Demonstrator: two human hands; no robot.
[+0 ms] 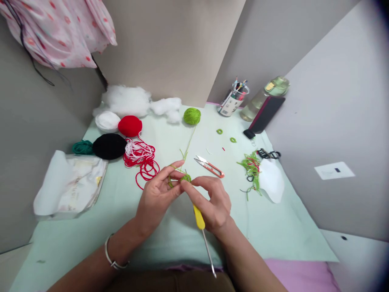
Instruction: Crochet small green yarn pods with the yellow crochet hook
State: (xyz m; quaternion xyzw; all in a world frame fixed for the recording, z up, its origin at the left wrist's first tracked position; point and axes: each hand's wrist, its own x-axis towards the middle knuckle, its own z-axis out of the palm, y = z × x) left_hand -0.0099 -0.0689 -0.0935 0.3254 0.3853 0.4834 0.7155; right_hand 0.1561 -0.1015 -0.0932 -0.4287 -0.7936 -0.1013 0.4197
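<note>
My left hand (158,192) pinches a small green crochet piece (185,178) between thumb and fingers, with green yarn (189,144) running over its index finger to a green yarn ball (192,116) at the back. My right hand (211,202) also touches the piece with its fingertips and holds a yellow-handled crochet hook (199,219), its metal shaft pointing back toward me.
Orange thread snips (210,166) lie just beyond the hands. Red (130,125), black (109,146), teal and white yarn balls, loose red yarn (142,160), stuffing, a plastic bag (69,184) at left. Yarn scraps (251,167), black scissors, a pen cup, a bottle at right.
</note>
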